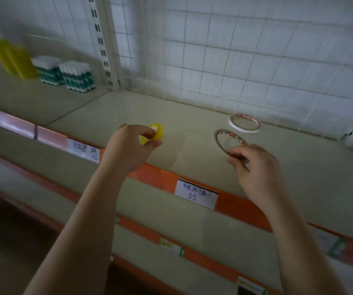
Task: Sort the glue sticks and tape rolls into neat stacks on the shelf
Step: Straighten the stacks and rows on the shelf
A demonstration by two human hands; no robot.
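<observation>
Head view. Left hand (128,145) raised over the front part of the shelf (150,111), fingers (147,133) curled and pinching a small yellow tape roll (157,130), held clear of the shelf. Right hand (254,165) further right, fingers (236,155) curled and clamped on the near edge of a thin patterned tape roll (224,138), tilted up toward the camera; whether its far edge touches the shelf cannot be told. Second patterned tape roll (244,122) lying flat just behind it, near the wire grid back panel (235,60). Two blocks of glue sticks (64,72), white caps and green bodies, standing upright side by side on the neighbouring shelf section at left. Blurred yellow packs (13,57) just left of them. Handwritten price label (195,193) on the orange shelf edge strip (235,206), between the two forearms.
</observation>
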